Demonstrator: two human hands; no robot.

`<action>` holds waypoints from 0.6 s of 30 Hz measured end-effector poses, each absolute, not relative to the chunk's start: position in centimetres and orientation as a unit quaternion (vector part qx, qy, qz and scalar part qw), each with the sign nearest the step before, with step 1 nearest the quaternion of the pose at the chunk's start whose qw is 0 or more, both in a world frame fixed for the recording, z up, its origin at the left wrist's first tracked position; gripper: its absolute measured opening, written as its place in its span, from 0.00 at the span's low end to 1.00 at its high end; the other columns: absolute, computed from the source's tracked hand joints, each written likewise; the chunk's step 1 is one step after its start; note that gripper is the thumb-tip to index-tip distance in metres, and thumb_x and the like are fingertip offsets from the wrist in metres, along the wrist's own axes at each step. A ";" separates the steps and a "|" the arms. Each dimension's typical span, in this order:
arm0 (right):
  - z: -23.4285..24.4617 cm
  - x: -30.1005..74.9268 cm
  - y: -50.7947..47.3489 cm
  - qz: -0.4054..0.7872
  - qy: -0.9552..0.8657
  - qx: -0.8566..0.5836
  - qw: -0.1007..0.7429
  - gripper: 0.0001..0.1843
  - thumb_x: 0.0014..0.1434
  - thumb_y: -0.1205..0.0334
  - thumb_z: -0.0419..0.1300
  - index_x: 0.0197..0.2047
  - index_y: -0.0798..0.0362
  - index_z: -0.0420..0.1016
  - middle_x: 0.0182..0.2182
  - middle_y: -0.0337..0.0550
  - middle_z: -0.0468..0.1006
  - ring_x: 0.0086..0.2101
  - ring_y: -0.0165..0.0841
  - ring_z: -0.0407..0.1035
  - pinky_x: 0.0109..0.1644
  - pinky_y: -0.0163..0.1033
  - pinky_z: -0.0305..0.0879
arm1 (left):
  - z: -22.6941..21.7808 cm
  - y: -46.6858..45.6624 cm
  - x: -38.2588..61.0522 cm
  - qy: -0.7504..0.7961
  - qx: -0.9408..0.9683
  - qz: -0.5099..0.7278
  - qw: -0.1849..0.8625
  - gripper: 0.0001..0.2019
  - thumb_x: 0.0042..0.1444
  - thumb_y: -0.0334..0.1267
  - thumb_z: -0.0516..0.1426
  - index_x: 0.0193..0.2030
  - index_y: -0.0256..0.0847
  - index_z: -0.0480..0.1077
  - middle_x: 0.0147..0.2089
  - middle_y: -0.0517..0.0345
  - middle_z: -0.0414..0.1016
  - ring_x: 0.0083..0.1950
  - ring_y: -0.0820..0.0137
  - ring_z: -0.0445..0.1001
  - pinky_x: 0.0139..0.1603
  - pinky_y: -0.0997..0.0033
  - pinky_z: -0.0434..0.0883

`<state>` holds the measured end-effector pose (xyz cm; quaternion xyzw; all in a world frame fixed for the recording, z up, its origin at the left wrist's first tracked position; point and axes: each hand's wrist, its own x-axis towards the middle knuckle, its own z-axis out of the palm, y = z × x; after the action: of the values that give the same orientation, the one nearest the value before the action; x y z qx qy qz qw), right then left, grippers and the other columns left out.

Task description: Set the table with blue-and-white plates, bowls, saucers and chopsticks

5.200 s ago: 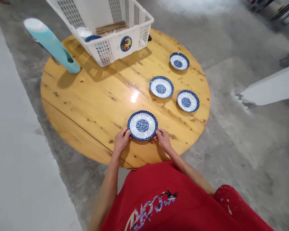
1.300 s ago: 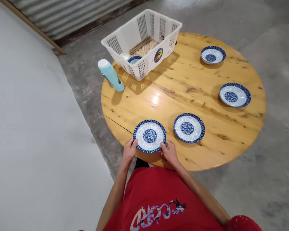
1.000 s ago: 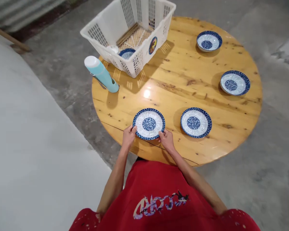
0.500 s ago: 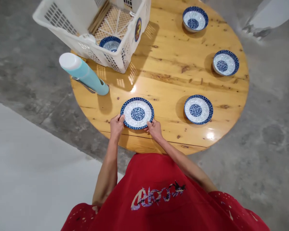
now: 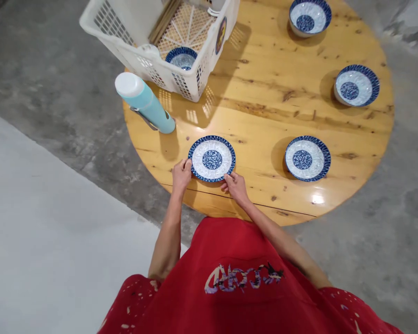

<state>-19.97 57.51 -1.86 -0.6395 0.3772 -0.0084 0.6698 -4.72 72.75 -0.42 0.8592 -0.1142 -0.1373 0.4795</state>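
Note:
A blue-and-white plate (image 5: 212, 159) lies at the near left part of the round wooden table, close to its front edge. My left hand (image 5: 181, 175) grips its left rim, the thumb by the edge and the other fingers curled. At the lower right rim, my right hand (image 5: 235, 186) pinches the plate between thumb and fingers. Whether the plate rests fully on the wood or is slightly raised, I cannot tell. To its right sits a matching shallow dish (image 5: 307, 158), apart from both hands.
Behind the plate stand a light-blue bottle (image 5: 149, 106) with a white cap and a white plastic basket (image 5: 191, 86) holding a patterned bowl (image 5: 181, 58) and some sticks. Two more bowls, one far (image 5: 310, 18) and one right (image 5: 357, 86), sit on the wooden table (image 5: 257, 134).
My view has shifted, so the table and everything on it appear farther right. Both hands keep their hold on the plate's rim, with little visible movement of the plate itself.

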 end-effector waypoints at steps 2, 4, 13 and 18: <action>-2.0 -19.9 57.3 -0.012 0.384 -0.639 0.666 0.17 0.62 0.47 0.56 0.32 0.53 0.67 0.20 0.38 0.76 0.19 0.27 0.70 0.22 0.27 0.64 | -0.7 73.0 -5.3 -0.111 0.862 -0.141 0.473 0.16 0.60 0.43 0.52 0.24 0.43 0.53 0.23 0.65 0.53 0.28 0.74 0.54 0.29 0.73 0.53; -2.2 -19.8 57.2 -0.010 0.390 -0.637 0.665 0.16 0.62 0.48 0.56 0.32 0.52 0.67 0.19 0.37 0.76 0.18 0.26 0.70 0.21 0.26 0.63 | -1.2 73.1 -5.6 -0.105 0.864 -0.146 0.470 0.16 0.60 0.43 0.52 0.24 0.43 0.52 0.23 0.66 0.52 0.27 0.73 0.53 0.29 0.73 0.53; -2.2 -18.7 57.3 -0.005 0.397 -0.639 0.659 0.10 0.64 0.57 0.56 0.33 0.54 0.68 0.20 0.37 0.77 0.19 0.25 0.70 0.22 0.26 0.64 | -1.9 72.7 -4.1 -0.099 0.866 -0.157 0.465 0.14 0.57 0.43 0.52 0.24 0.44 0.53 0.22 0.65 0.51 0.28 0.72 0.53 0.29 0.72 0.53; -1.5 -18.0 57.3 -0.010 0.408 -0.630 0.661 0.10 0.65 0.62 0.54 0.31 0.54 0.67 0.19 0.36 0.75 0.19 0.25 0.70 0.22 0.26 0.62 | -1.4 72.4 -3.5 -0.112 0.873 -0.154 0.448 0.16 0.57 0.44 0.52 0.23 0.44 0.51 0.22 0.66 0.49 0.28 0.73 0.52 0.29 0.72 0.52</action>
<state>-18.04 57.32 -1.48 -0.6296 0.4083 -0.0101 0.6609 -3.55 72.45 -1.36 0.8734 -0.1118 -0.1535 0.4484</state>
